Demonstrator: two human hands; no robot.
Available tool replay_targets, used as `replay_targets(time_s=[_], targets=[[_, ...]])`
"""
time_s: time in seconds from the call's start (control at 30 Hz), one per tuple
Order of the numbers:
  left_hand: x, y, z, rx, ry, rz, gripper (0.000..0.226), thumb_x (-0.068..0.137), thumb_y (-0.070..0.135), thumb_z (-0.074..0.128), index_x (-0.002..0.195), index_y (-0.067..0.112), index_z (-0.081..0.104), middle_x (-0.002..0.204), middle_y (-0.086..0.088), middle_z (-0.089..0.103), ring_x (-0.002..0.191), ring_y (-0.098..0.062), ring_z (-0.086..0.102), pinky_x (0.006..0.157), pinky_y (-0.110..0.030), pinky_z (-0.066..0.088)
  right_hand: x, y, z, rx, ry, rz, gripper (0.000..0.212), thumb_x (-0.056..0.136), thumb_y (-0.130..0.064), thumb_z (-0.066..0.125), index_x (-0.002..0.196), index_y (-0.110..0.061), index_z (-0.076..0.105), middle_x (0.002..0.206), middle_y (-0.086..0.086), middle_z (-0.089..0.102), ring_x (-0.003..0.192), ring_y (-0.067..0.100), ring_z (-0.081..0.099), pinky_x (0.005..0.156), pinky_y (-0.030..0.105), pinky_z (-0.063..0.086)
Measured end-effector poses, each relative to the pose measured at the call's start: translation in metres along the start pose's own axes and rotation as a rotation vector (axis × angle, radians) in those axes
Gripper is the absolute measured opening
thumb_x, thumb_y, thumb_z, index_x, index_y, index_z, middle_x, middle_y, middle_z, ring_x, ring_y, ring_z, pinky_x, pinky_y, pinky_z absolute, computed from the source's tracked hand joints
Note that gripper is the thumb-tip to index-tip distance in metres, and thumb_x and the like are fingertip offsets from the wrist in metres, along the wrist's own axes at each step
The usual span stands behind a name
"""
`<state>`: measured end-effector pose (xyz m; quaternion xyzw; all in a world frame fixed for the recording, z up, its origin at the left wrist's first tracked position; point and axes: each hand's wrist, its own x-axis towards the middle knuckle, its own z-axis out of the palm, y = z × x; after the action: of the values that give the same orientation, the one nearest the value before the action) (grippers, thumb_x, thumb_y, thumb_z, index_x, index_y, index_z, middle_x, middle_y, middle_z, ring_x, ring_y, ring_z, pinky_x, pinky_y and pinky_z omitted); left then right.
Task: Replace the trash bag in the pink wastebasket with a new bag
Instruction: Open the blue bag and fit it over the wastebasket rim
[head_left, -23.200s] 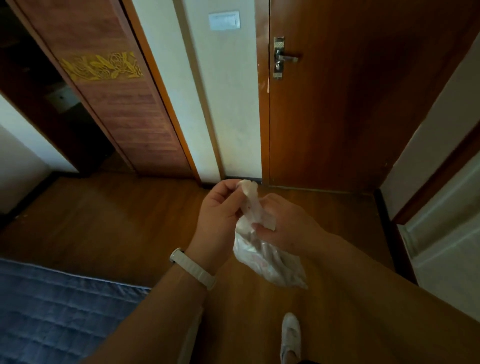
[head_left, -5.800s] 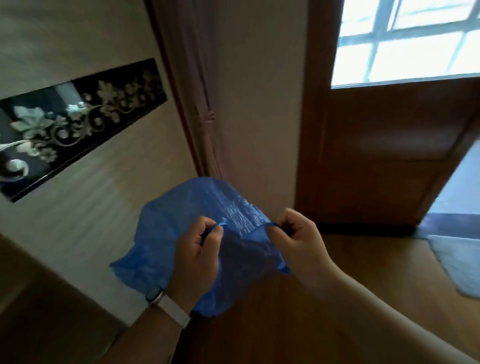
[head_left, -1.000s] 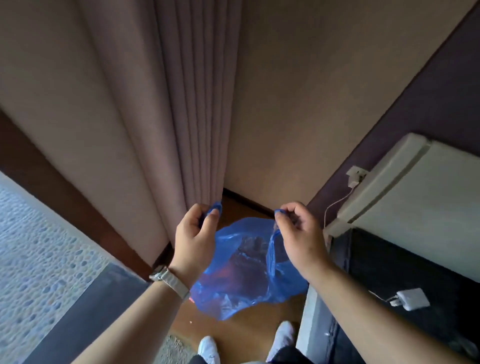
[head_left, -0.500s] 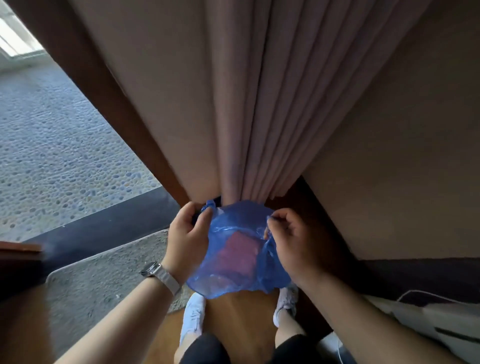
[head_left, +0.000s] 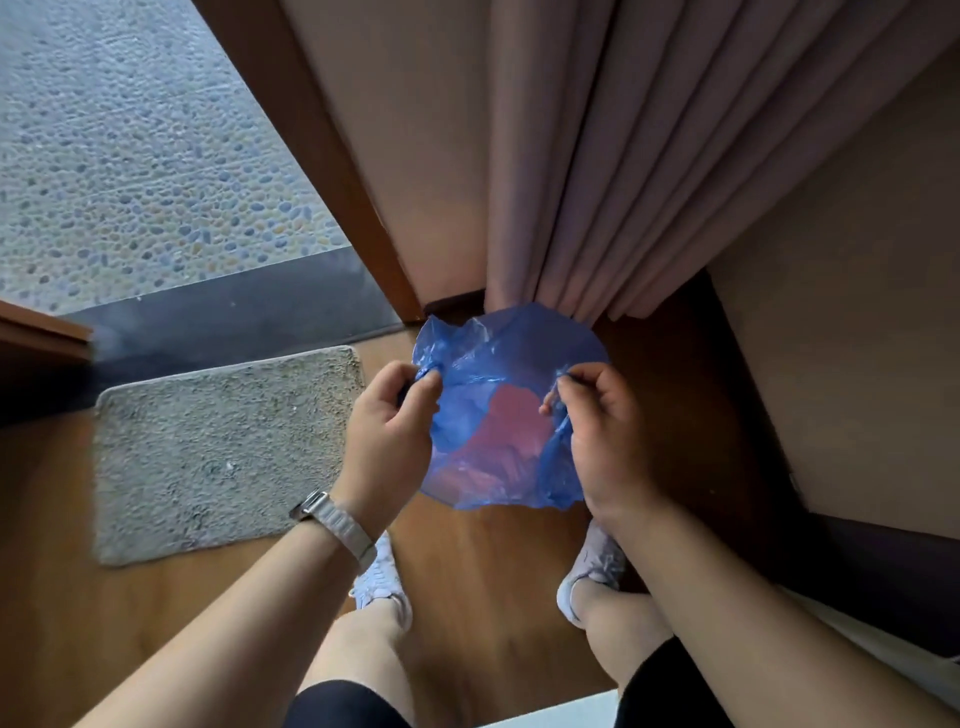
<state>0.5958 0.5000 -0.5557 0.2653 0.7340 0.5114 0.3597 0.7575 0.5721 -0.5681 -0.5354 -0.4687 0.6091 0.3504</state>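
A thin blue plastic bag (head_left: 498, 353) is spread open between my hands, low over the wooden floor by the curtain. My left hand (head_left: 389, 431) pinches its left edge and my right hand (head_left: 597, 431) pinches its right edge. Through the blue film a pink shape (head_left: 504, 431) shows, which looks like the pink wastebasket beneath; its rim and sides are hidden by the bag, so I cannot tell whether the bag touches it.
A pleated pink curtain (head_left: 623, 182) hangs down just behind the bag. A grey mat (head_left: 218, 447) lies on the floor to the left, by a dark threshold (head_left: 234, 306) and pebbled ground outside. My feet (head_left: 379, 577) stand below the bag.
The view has tilted further down. My hands have spread the blue bag wider and lowered it over the pink shape, which now shows larger through the film.
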Motion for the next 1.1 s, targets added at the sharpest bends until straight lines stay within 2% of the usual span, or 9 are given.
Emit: replay_targets(time_s=[0.23, 0.43, 0.57, 0.63, 0.7, 0.77, 0.93, 1.03, 1.1], targets=[[-0.025, -0.098, 0.003, -0.13, -0.001, 0.013, 0.016, 0.084, 0.023, 0.058, 0.073, 0.012, 0.064, 0.065, 0.004, 0.06, 0.063, -0.013, 0.055, 0.066, -0.029, 0.045, -0.003, 0.1, 0.014, 0.075, -0.056, -0.098, 0.006, 0.092, -0.009, 0.055, 0.089, -0.003, 0.055, 0.072, 0.01, 0.061, 0.067, 0.013, 0.057, 0.067, 0.021, 0.047], [-0.073, -0.159, 0.005, -0.204, -0.029, 0.122, 0.014, 0.081, 0.024, 0.06, 0.08, 0.015, 0.07, 0.074, -0.001, 0.064, 0.073, -0.013, 0.056, 0.07, -0.025, 0.045, -0.035, 0.158, 0.002, 0.037, -0.187, -0.218, 0.004, 0.084, -0.02, 0.056, 0.086, -0.016, 0.057, 0.072, 0.003, 0.063, 0.07, 0.016, 0.06, 0.07, 0.027, 0.049], [-0.091, -0.183, 0.003, -0.238, -0.007, 0.115, 0.021, 0.08, 0.021, 0.058, 0.094, 0.013, 0.072, 0.078, 0.008, 0.07, 0.077, -0.008, 0.06, 0.076, -0.024, 0.048, -0.049, 0.173, -0.011, -0.031, -0.221, -0.25, 0.006, 0.08, -0.02, 0.058, 0.085, -0.024, 0.059, 0.079, -0.001, 0.065, 0.08, 0.018, 0.062, 0.079, 0.034, 0.052], [-0.096, -0.192, 0.002, -0.234, 0.021, 0.069, 0.032, 0.078, 0.023, 0.061, 0.105, 0.01, 0.071, 0.089, 0.0, 0.072, 0.085, -0.013, 0.062, 0.083, -0.032, 0.05, -0.051, 0.177, -0.016, -0.068, -0.212, -0.253, 0.008, 0.079, -0.022, 0.06, 0.085, -0.027, 0.061, 0.08, -0.005, 0.064, 0.081, 0.015, 0.061, 0.081, 0.036, 0.052], [-0.095, -0.199, 0.002, -0.217, 0.006, 0.053, 0.046, 0.074, 0.031, 0.066, 0.114, 0.009, 0.068, 0.101, -0.011, 0.072, 0.091, -0.018, 0.064, 0.088, -0.039, 0.052, -0.047, 0.181, -0.019, -0.123, -0.205, -0.284, 0.009, 0.079, -0.024, 0.062, 0.084, -0.031, 0.062, 0.078, -0.011, 0.062, 0.078, 0.008, 0.06, 0.077, 0.029, 0.051], [-0.085, -0.205, 0.002, -0.184, -0.024, 0.062, 0.053, 0.073, 0.033, 0.068, 0.121, 0.01, 0.065, 0.108, -0.014, 0.07, 0.093, -0.017, 0.065, 0.086, -0.036, 0.053, -0.037, 0.183, -0.019, -0.154, -0.214, -0.322, 0.011, 0.081, -0.022, 0.062, 0.083, -0.033, 0.061, 0.076, -0.015, 0.061, 0.075, 0.002, 0.057, 0.074, 0.023, 0.048], [-0.049, -0.224, 0.011, -0.154, -0.067, 0.066, 0.039, 0.078, 0.016, 0.064, 0.117, 0.012, 0.064, 0.108, -0.002, 0.072, 0.096, -0.01, 0.066, 0.085, -0.025, 0.052, 0.006, 0.186, -0.014, -0.225, -0.211, -0.362, 0.013, 0.081, -0.021, 0.06, 0.085, -0.033, 0.059, 0.078, -0.012, 0.059, 0.072, 0.0, 0.055, 0.071, 0.018, 0.046], [-0.022, -0.238, 0.012, -0.053, -0.071, 0.058, 0.038, 0.074, 0.03, 0.07, 0.111, 0.026, 0.064, 0.112, 0.001, 0.071, 0.107, -0.016, 0.065, 0.094, -0.036, 0.051, 0.034, 0.193, -0.016, -0.399, -0.184, -0.438, 0.012, 0.08, -0.021, 0.059, 0.086, -0.031, 0.057, 0.084, -0.012, 0.06, 0.08, 0.004, 0.057, 0.079, 0.021, 0.047], [-0.003, -0.25, 0.013, 0.039, -0.035, 0.034, 0.045, 0.069, 0.039, 0.069, 0.112, 0.034, 0.059, 0.117, 0.003, 0.067, 0.112, -0.011, 0.061, 0.098, -0.034, 0.049, 0.056, 0.199, -0.02, -0.558, -0.116, -0.543, 0.014, 0.078, -0.021, 0.06, 0.092, -0.019, 0.06, 0.094, -0.004, 0.058, 0.092, 0.012, 0.056, 0.089, 0.022, 0.043]])
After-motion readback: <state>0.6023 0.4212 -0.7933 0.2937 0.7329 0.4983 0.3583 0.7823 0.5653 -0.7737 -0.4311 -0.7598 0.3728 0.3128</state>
